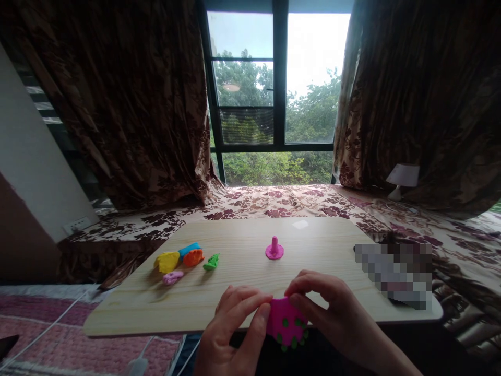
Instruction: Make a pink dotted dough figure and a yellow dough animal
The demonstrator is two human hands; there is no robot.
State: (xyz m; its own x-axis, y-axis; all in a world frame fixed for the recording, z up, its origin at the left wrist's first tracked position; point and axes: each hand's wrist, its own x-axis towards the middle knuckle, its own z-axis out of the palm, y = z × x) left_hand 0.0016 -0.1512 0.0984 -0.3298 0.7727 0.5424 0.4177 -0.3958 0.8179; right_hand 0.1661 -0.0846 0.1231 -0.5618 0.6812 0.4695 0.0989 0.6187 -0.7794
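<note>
Between my two hands, at the table's near edge, is a piece of pink modelling clay (287,318) dotted with several small green lumps. My left hand (238,326) pinches its left side between thumb and fingers. On the upper right edge, my right hand (326,308) grips it the same way. Beyond them on the table stands a pink clay piece (274,248), a flat round base with an upright stem. Off to the left lie lumps of clay: yellow (167,261), blue (190,250), orange (193,257), light pink (173,278) and green (212,262).
The light wooden table (242,284) has rounded corners. A blurred-out flat object (395,277) lies on its right side. Behind it, a flowered cloth (274,203) covers the window ledge, with a small white lamp (403,177) at the right. A white cable (50,329) runs across the pink bedding at left.
</note>
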